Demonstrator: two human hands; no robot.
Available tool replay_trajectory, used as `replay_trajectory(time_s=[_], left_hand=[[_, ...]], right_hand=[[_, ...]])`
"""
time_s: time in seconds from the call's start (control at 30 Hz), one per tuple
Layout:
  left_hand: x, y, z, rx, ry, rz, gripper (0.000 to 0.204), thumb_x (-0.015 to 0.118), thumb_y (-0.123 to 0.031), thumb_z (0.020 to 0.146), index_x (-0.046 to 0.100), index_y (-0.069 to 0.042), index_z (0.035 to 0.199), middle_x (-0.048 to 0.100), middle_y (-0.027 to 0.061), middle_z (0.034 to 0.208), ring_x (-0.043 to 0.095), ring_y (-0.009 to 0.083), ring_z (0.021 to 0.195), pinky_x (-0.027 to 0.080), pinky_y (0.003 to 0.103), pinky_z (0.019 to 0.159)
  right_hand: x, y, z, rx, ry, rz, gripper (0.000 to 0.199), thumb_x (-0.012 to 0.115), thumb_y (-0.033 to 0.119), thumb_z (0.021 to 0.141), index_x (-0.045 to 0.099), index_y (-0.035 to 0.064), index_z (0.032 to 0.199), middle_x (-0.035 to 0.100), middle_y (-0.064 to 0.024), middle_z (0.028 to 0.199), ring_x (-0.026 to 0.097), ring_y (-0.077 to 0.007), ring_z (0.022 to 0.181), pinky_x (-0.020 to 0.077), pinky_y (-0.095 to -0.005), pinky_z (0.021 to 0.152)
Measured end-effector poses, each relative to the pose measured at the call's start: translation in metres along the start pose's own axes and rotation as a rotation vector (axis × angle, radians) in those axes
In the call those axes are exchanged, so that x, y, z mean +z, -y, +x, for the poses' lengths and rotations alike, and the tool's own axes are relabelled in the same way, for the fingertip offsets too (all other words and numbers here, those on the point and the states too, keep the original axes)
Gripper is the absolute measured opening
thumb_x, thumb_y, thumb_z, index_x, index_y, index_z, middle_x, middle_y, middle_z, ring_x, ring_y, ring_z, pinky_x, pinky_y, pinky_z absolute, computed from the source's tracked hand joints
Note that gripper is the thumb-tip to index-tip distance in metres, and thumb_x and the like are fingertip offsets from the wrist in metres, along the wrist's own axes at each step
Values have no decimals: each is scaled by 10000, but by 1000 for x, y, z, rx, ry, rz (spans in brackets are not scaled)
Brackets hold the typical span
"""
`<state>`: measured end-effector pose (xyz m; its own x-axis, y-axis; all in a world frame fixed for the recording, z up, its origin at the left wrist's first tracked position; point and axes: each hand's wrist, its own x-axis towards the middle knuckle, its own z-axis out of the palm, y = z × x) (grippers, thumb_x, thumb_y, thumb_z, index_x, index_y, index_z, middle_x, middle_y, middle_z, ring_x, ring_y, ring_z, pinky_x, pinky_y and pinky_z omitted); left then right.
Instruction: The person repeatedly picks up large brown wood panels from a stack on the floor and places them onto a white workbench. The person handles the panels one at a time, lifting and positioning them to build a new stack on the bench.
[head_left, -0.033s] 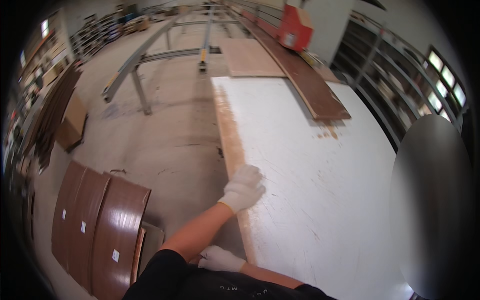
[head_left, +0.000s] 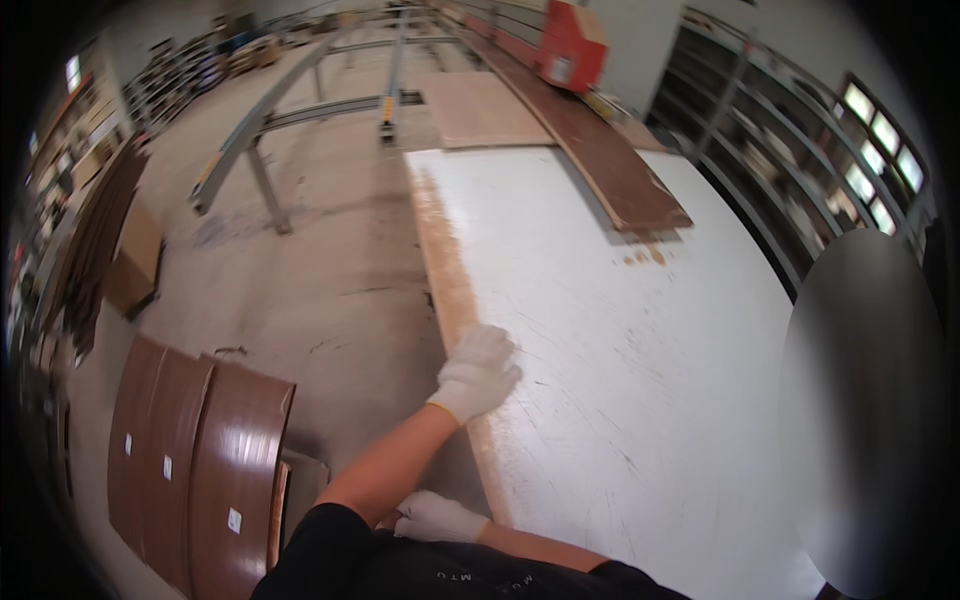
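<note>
My left hand (head_left: pixel 478 372), in a white knit glove, rests on the worn brown left edge of a large white-topped table (head_left: pixel 640 350). Its fingers look curled in, and no object shows in them. Lower down, my right hand (head_left: pixel 440 517), also gloved in white, lies across my front beside my left upper arm. The fingers of that hand are curled and partly hidden, so what they hold, if anything, cannot be made out. Farther along the table lies a long dark brown board (head_left: pixel 625 175), its near end resting on the white top.
A red machine housing (head_left: pixel 572 48) stands over the brown board. Beyond the table are a pale board (head_left: pixel 487 108) and a metal rail frame (head_left: pixel 245 135). Curved brown panels (head_left: pixel 235 470) with small white labels stand at the lower left. Shelving (head_left: pixel 770 130) lines the right.
The view has turned slightly, shifting the far scene a little left and up. Both hands keep their places at the table edge and my front.
</note>
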<state>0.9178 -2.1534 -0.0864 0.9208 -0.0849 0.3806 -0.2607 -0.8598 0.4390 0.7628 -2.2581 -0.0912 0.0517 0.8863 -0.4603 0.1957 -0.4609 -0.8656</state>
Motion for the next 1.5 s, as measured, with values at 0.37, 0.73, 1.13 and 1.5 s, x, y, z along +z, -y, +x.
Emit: replay_trajectory(time_s=[0.37,0.73,1.13,1.5], left_hand=[[5,3,4,34,24,25,350,705,-285,887,665,-60,1153,592,134,1296,508,381,1237,427,473,1089],[13,7,67,-60,98,208,425,573,-371,972,643,-44,1234,561,137,1306,462,317,1260,332,444,1140],[13,7,75,-116,92,202,389,615,-336,949,636,-67,1230,550,142,1322,473,367,1224,394,456,1115],[16,13,71,-69,-17,125,337,623,-333,944,646,-70,1154,558,123,1273,470,336,1234,378,460,1117]], right_hand=[[10,-8,3,-110,-88,-2,337,594,251,878,717,27,1099,741,-236,976,716,-432,941,555,-506,857],[5,-9,6,-124,-68,-12,462,596,191,938,634,35,1371,750,-183,1120,723,-343,1087,555,-425,951],[-15,24,-17,-6,18,-102,343,544,226,956,653,46,1227,707,-241,1145,686,-423,1085,529,-492,945],[1,6,-5,25,-67,-128,294,569,305,999,692,100,1170,746,-195,1068,722,-402,1024,555,-498,905]])
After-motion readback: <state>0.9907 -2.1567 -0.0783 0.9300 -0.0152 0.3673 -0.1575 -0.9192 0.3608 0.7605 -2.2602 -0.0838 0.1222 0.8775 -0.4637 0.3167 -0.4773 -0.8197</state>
